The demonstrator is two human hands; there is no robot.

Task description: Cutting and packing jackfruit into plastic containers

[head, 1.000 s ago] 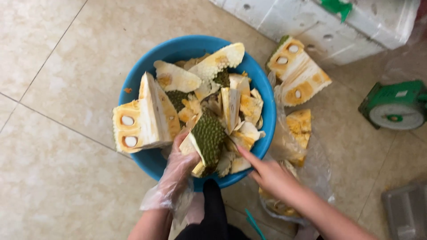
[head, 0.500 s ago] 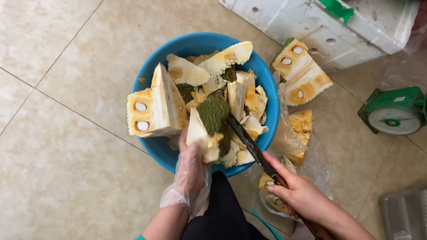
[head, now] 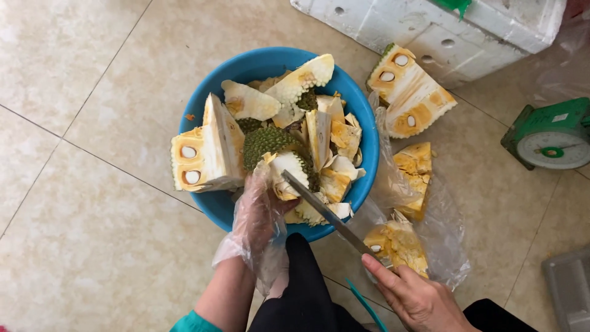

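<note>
A blue basin (head: pixel 203 110) on the tiled floor is heaped with cut jackfruit pieces and rinds. My left hand (head: pixel 261 212), in a clear plastic glove, grips a jackfruit chunk (head: pixel 276 157) with green spiky skin and pale core at the basin's near edge. My right hand (head: pixel 415 295) is bare and holds a knife (head: pixel 326 212), its blade angled up and left with the tip against the chunk I hold. A large wedge of jackfruit (head: pixel 203 154) leans on the basin's left rim.
A clear plastic bag (head: pixel 442 233) with yellow jackfruit flesh lies right of the basin. Another big wedge (head: pixel 409 92) rests against a white foam box (head: pixel 442 31). A green scale (head: pixel 550 135) stands at the right, a grey tray (head: pixel 568 286) at lower right.
My right hand has drawn back toward me from over the basin, now with the knife's tip at the chunk. My left hand has lifted and turned the chunk at the basin's near edge.
</note>
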